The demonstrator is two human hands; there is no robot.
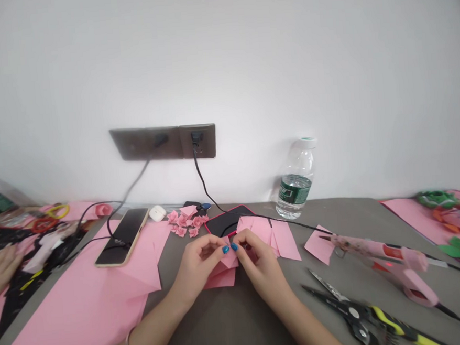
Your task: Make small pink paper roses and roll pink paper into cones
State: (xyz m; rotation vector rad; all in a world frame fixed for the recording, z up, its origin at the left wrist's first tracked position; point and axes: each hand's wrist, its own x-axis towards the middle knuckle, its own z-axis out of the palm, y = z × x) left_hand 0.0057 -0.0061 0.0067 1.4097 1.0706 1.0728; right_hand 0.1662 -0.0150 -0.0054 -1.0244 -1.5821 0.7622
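Between my two hands is a small piece of pink paper (230,258), pinched at its upper edge. My left hand (200,264) grips it between thumb and forefinger from the left. From the right, my right hand (255,256) pinches the same piece, the thumbs almost touching. Below it lies more pink paper (222,280) on the grey table. Just beyond my hands are a dark tablet-like pad (229,221) with a red edge and several loose pink paper pieces (285,240). A cluster of small folded paper roses (182,223) sits beyond my left hand.
A pink glue gun (393,258) and open yellow-and-black pliers (358,313) lie right. A water bottle (296,181) stands by the wall. Left are large pink sheets (93,308), a phone (124,237) and another person's hand (2,267). A black cable (202,179) crosses behind my hands.
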